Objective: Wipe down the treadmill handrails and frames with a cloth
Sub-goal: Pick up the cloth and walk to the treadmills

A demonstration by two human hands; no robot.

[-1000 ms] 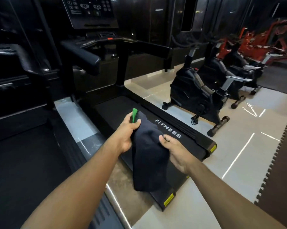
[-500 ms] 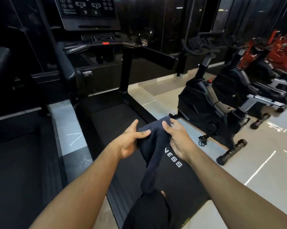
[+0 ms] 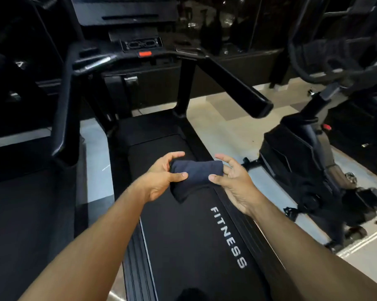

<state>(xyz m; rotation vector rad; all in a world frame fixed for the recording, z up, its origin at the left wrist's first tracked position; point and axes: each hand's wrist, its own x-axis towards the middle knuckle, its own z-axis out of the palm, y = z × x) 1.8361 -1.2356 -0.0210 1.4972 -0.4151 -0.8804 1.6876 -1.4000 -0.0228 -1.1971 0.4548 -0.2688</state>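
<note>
– Navy cloth (image 3: 196, 171): location?
– Held over the matte black treadmill belt (image 3: 183, 235), between both hands.
– Change from 0.5 s ago?
– Then it hung down in 1 long strip. Now it is bunched into a short, rounded roll lying crosswise.
– Grip?
– Left hand (image 3: 161, 181): grip closed round the roll's left end. Right hand (image 3: 237, 187): thumb and fingers pinch the right end, index finger extended.
– Handrails?
– 2 smooth black bars, left handrail (image 3: 63, 109) and right handrail (image 3: 237, 90), well apart from the cloth.
</note>
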